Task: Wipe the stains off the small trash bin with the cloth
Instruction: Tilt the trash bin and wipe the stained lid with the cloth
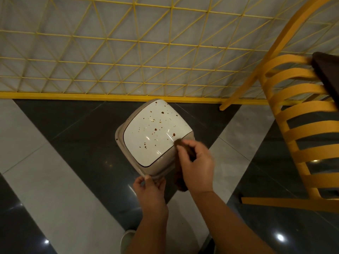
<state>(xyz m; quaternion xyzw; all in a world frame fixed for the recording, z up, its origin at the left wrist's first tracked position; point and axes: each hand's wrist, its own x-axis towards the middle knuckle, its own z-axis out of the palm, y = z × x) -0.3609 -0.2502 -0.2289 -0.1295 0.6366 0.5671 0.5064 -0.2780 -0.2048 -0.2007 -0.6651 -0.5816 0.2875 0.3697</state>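
Observation:
A small beige trash bin (128, 143) stands on the floor below me, seen from above. Its white lid (146, 153) is speckled with several brown stains (155, 129), mostly toward the far and right side. My left hand (149, 191) grips the bin's near rim with thumb and fingers. My right hand (197, 165) holds a dark brown cloth (180, 180) at the lid's right near edge; the cloth's tip touches the lid close to a large stain, and the rest hangs down beside the bin.
A yellow wire lattice fence (128, 52) with a yellow base rail runs just behind the bin. A yellow slatted chair (297, 114) stands at the right beside a dark tabletop (328, 70). The floor has glossy black and grey tiles. My shoe (126, 239) shows near the bottom.

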